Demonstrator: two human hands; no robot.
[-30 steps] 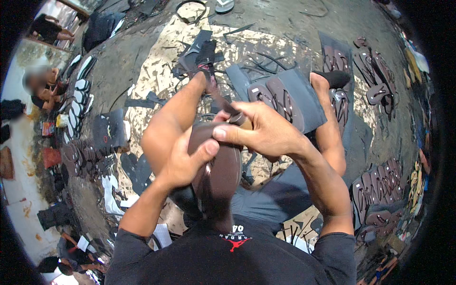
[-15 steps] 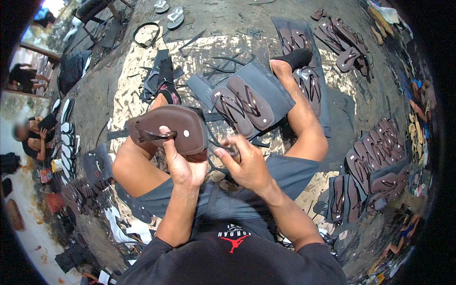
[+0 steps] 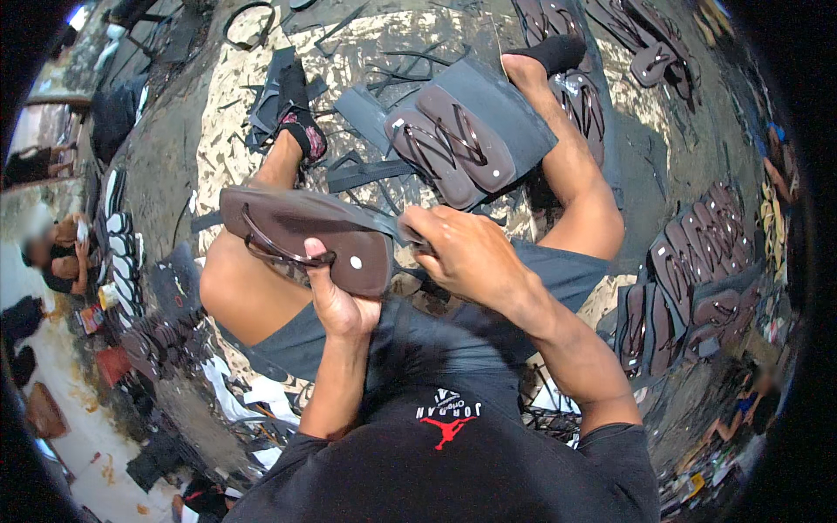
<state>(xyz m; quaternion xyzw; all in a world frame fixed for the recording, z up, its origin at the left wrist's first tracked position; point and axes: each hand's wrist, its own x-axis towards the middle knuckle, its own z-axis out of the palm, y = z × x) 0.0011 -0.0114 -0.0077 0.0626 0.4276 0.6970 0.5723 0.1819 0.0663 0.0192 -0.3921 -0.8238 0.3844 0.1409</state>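
Observation:
My left hand [image 3: 344, 301] holds a brown flip-flop [image 3: 296, 228] from beneath, thumb pressed by its dark glossy strap. A round white dot marks the end nearer my right hand. Closed at that edge is my right hand [image 3: 466, 253], fingers curled at a dark grey sliver; whether it is a blade or a strip of trim, I cannot make out. Beyond, between my legs, a pair of brown flip-flops [image 3: 453, 148] rests side by side on a dark grey sheet [image 3: 519, 131].
Dark offcut strips [image 3: 418, 61] litter the patterned mat [image 3: 227, 113]. At right stand rows of brown flip-flops [image 3: 706, 240]; more lie at the far right [image 3: 649, 44]. White-edged footwear [image 3: 118, 240] lines the left side, near another person [image 3: 65, 253].
My right hand has moved up against the flip-flop's edge and closed further. The flip-flop has tilted in my left hand, showing more of its side. The whole view has shifted slightly.

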